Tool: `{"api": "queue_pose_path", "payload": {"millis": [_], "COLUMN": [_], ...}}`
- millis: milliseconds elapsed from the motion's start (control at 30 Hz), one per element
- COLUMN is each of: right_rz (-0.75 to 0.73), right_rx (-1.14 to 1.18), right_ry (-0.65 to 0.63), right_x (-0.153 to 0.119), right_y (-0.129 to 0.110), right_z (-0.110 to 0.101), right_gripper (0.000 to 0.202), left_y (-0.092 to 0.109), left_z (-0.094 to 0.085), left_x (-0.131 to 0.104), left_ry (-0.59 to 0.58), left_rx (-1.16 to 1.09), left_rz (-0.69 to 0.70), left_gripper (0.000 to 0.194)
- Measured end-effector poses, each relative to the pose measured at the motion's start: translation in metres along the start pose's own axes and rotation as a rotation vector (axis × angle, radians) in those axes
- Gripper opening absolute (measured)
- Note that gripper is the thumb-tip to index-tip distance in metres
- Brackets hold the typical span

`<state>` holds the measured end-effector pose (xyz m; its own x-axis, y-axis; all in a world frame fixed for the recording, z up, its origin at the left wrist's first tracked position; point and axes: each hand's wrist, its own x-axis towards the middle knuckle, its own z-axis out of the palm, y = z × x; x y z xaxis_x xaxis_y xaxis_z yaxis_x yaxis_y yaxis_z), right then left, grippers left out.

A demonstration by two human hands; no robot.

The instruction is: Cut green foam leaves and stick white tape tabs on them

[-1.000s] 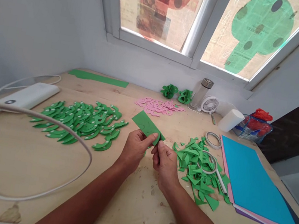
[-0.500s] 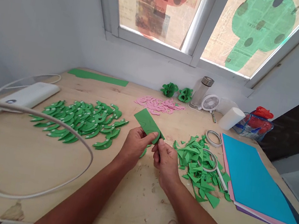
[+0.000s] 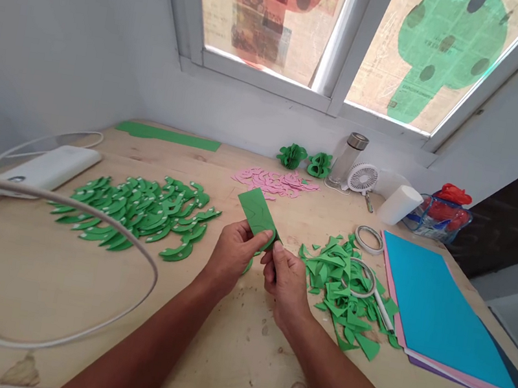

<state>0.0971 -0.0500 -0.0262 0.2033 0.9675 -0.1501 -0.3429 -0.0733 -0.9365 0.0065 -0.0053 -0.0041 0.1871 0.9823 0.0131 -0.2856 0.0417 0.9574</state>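
My left hand (image 3: 231, 252) pinches a green paper strip (image 3: 256, 210) between thumb and fingers. Curved lines are drawn on the strip, and its lower end is rounded. Close against that end, my right hand (image 3: 286, 277) is closed, thumb pressed on curled fingers. A thin dark edge shows at its fingertips; what it grips is mostly hidden. Under the hands, part of another green piece (image 3: 248, 264) lies on the table. To the left spreads a pile of curved green paper pieces (image 3: 138, 211) with small white patches. Green paper scraps (image 3: 338, 279) are heaped to the right.
Tape rolls (image 3: 370, 240) and a white pen (image 3: 384, 310) lie by the scraps. Blue sheets (image 3: 448, 303) top a paper stack at right. Pink cutouts (image 3: 275, 182), green paper balls (image 3: 292, 156), a bottle (image 3: 349, 159) and fan (image 3: 362, 178) stand behind. A white cable (image 3: 68, 341) loops at left.
The green strip has turned slightly more upright, its top end shifting a little right. Both hands stay close together in nearly the same place. The view has shifted slightly.
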Motion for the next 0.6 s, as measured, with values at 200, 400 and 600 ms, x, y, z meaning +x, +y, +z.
{"api": "queue_pose_path", "payload": {"millis": [200, 400, 600], "right_rz": [-0.004, 0.002, 0.013], "right_rx": [-0.012, -0.019, -0.021], "right_ry": [-0.002, -0.009, -0.006], "right_x": [0.0002, 0.0003, -0.0001], "right_y": [-0.0003, -0.0011, -0.0015], "right_z": [-0.0001, 0.0003, -0.0001], "right_gripper": [0.047, 0.047, 0.047], "left_y": [-0.0010, -0.0031, -0.0020], "left_z": [-0.0006, -0.0017, -0.0018], "left_x": [0.0005, 0.0010, 0.0011], "left_ry": [0.001, -0.010, -0.032], "left_rx": [-0.024, -0.058, -0.048], "left_rz": [-0.006, -0.009, -0.019], "left_gripper": [0.017, 0.020, 0.017]}}
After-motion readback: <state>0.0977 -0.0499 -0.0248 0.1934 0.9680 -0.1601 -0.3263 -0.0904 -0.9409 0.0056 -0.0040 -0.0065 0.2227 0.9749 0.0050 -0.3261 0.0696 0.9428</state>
